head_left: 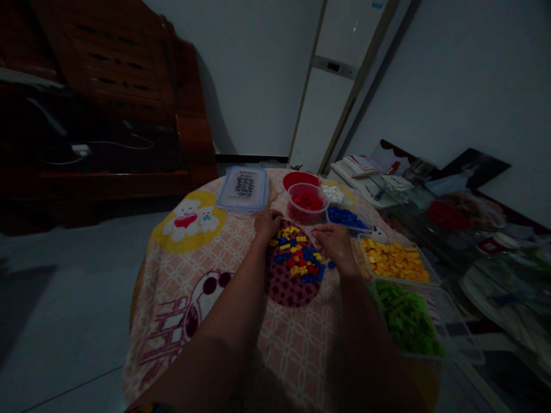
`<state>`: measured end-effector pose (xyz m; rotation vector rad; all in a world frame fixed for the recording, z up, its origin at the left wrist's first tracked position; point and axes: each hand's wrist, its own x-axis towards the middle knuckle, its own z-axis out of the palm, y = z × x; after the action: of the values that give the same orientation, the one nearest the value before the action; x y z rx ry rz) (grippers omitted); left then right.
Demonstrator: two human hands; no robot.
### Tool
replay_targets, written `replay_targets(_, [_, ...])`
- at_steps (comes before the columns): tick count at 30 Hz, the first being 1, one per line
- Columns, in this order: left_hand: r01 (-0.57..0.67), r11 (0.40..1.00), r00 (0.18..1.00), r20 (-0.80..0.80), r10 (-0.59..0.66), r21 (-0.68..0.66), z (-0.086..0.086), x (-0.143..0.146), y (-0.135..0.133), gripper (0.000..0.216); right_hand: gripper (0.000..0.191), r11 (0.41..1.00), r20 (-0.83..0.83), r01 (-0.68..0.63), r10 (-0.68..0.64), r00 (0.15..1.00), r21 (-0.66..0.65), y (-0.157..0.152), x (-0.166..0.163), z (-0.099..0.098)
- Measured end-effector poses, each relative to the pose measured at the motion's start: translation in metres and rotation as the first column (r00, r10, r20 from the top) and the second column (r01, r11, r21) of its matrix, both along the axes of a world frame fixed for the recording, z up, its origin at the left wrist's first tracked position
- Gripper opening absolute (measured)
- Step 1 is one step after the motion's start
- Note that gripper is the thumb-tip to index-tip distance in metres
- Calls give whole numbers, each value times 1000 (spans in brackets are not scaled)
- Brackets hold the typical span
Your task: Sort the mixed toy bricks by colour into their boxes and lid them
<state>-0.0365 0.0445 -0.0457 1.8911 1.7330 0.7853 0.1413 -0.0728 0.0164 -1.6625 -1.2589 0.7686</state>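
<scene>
My right grip point(336, 243) pinches a small red brick point(315, 230); whether the left grip point(267, 223) holds anything, I can't tell. Between them lies the mixed brick pile point(300, 254); a careless sideways sweep could scatter its loose edges.

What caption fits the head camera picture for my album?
Left hand and right hand at a mat of mixed bricks, with yellow pieces and green pieces off to the right.

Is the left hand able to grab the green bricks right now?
Probably not easily: the right arm lies between the left hand and the green bricks, so that hand would likely have to reach over it.
</scene>
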Motion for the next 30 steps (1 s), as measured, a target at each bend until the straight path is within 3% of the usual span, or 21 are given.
replay_targets(3, [-2,1000,1000,-3,2,-12,2,0,0,29,30,971,-138,142,-117,983,190,24,1,18])
replay_targets(6, [-11,1000,1000,0,11,-24,2,1,0,28,38,932,-138,194,-158,978,306,30,7,24])
replay_targets(9, [-16,1000,1000,2,16,-14,1,2,0,28,35,962,-89,144,-126,988,233,14,13,14])
replay_targets(14, [-6,1000,1000,6,6,-3,0,2,0,28,23,998,46,-38,40,998,-48,-22,14,-3])
replay_targets(19, [-5,1000,1000,-7,5,21,-1,2,0,28,25,904,0,-319,333,943,-285,-34,14,-14])
replay_targets(21, [-4,1000,1000,-8,4,17,-2,2,0,28,27,904,43,-310,336,941,-293,-32,19,-22])
replay_targets(26, [0,1000,1000,-20,0,9,0,1,0,29,22,981,287,-85,134,949,-175,-28,36,-34])
replay_targets(30, [8,1000,1000,-21,-8,9,2,1,0,29,26,991,277,-38,72,958,-126,-29,46,-34])
